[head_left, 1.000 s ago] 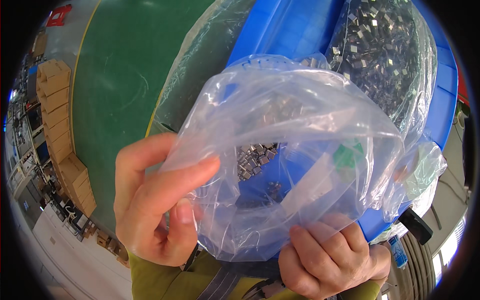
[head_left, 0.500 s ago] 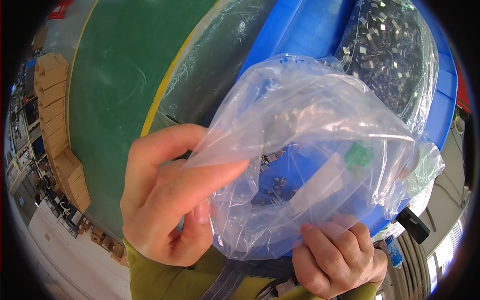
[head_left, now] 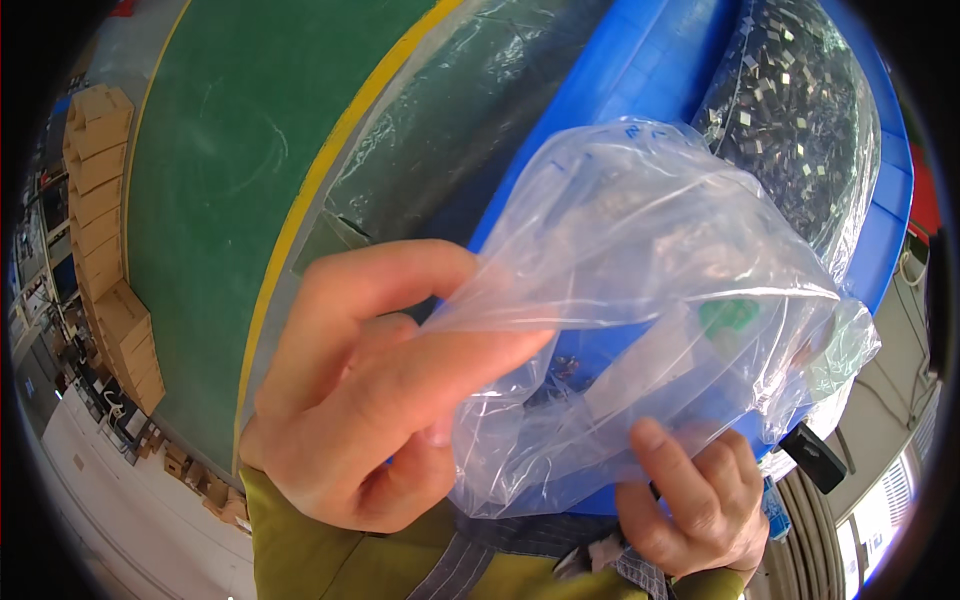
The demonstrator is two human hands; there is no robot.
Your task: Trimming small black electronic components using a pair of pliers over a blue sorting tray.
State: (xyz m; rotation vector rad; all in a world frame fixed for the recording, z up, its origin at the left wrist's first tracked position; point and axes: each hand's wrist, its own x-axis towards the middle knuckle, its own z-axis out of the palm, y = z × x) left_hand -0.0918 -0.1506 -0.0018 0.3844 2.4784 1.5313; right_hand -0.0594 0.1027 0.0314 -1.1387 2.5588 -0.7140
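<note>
Clear plastic is drooping: your left hand (head_left: 370,400) is pinching the rim of the open bag (head_left: 640,240) between its fingers and drawing it across, so the mouth is narrowing and fewer metal pieces (head_left: 566,367) are showing through. Your right hand (head_left: 700,495) is raising its index finger at the bag's lower edge; whether it is gripping, I cannot tell. The bag is hanging over the blue bin's (head_left: 650,65) near end.
</note>
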